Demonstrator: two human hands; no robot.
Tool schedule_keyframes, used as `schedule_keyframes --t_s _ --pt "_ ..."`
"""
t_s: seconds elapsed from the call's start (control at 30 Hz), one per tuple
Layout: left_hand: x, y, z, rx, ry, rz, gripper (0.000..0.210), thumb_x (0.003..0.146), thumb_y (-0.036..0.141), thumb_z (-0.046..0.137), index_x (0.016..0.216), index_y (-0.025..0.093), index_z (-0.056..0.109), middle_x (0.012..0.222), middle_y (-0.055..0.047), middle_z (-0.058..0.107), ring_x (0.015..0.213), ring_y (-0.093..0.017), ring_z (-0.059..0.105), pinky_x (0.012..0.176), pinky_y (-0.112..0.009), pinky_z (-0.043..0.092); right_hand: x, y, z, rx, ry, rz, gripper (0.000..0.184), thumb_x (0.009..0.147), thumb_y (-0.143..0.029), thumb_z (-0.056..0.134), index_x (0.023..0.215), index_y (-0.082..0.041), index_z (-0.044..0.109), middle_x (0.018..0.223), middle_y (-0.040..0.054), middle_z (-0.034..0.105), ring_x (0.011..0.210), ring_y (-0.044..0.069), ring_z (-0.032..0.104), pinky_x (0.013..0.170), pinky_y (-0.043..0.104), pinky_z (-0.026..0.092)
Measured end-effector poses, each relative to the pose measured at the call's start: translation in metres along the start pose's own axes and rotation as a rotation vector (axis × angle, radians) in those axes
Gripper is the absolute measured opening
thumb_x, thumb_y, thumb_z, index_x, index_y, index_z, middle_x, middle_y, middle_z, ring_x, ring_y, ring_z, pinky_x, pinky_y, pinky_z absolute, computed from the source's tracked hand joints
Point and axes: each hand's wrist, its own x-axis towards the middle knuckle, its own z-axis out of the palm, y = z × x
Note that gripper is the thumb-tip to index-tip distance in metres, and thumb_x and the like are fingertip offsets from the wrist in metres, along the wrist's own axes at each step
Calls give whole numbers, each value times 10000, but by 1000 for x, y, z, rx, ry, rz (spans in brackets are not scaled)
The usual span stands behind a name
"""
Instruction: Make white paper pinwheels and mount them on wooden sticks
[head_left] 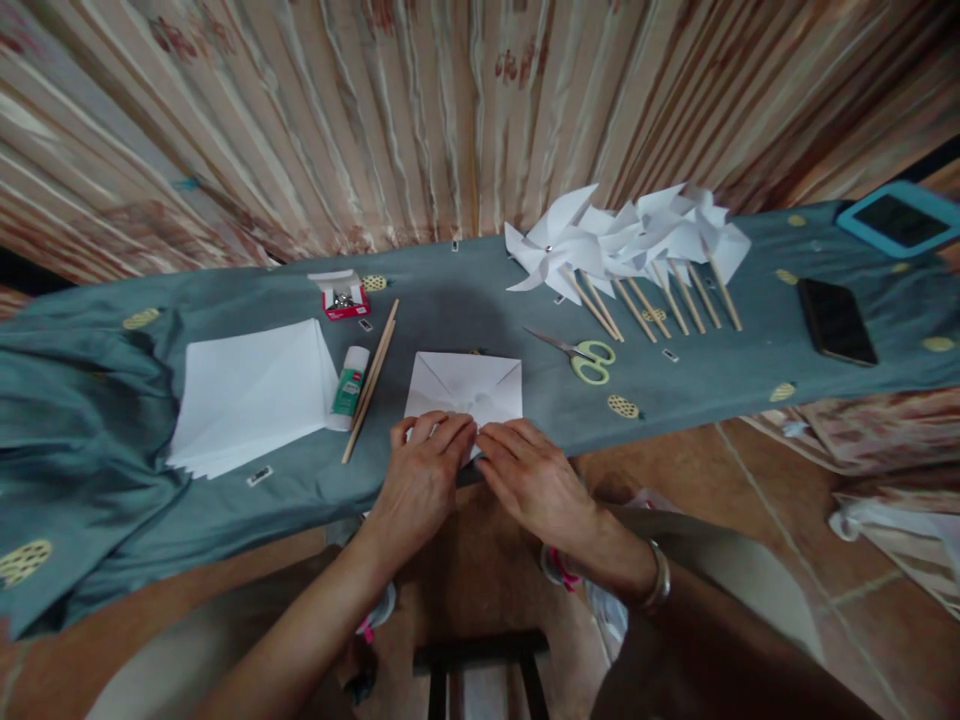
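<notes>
A white paper square (465, 375) with diagonal lines meeting near its middle lies at the front edge of the table. My left hand (426, 460) is closed on its near left part, the fingers bent and pressed together. Beside it, my right hand (529, 475) grips the near right part with the fingertips close to those of the left. The paper's near edge is mostly hidden under both hands. Scissors (585, 358) with light green handles lie to the right of the paper. On its left are thin wooden sticks (371, 380) and a green-and-white glue stick (349, 388).
A stack of white paper (251, 390) lies at left, with an open red box (345, 300) of small metal pieces behind it. Several white paper pinwheels (630, 240) on sticks lie at back right. Farther right are a black phone (836, 320) and a blue-framed tablet (904, 220).
</notes>
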Motion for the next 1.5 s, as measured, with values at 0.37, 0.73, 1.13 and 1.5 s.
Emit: schedule_keyframes --t_s 0.37,0.73,1.13,1.5 --pt "-9 -4 -9 -138 68 -45 425 957 139 369 1372 185 446 1312 -115 602 1169 -247 494 908 -413 350 26 74 -1 123 238 374 416 851 -240 557 1230 -72 594 1145 172 692 1041 274 651 912 436 528" --pt "-24 -18 -17 -73 90 -38 184 869 128 553 986 201 676 1048 -73 700 988 -237 601 821 -410 385 46 73 2 141 74 231 396 933 -253 447 1288 -128 569 1254 133 657 1149 246 611 1000 411 475" --pt "-13 -35 -26 6 184 42 203 880 136 564 917 256 723 1062 -34 729 1035 -243 596 904 -450 411 19 73 -25 307 120 396 312 885 -317 550 1112 -159 694 895 61 750 806 198 689 775 327 536" --pt "8 -47 -21 72 165 22 290 863 104 523 890 280 752 1124 -34 716 1073 -263 567 942 -489 414 3 81 -20 790 48 506 293 728 -345 700 965 -173 715 724 16 729 617 137 636 579 261 499"
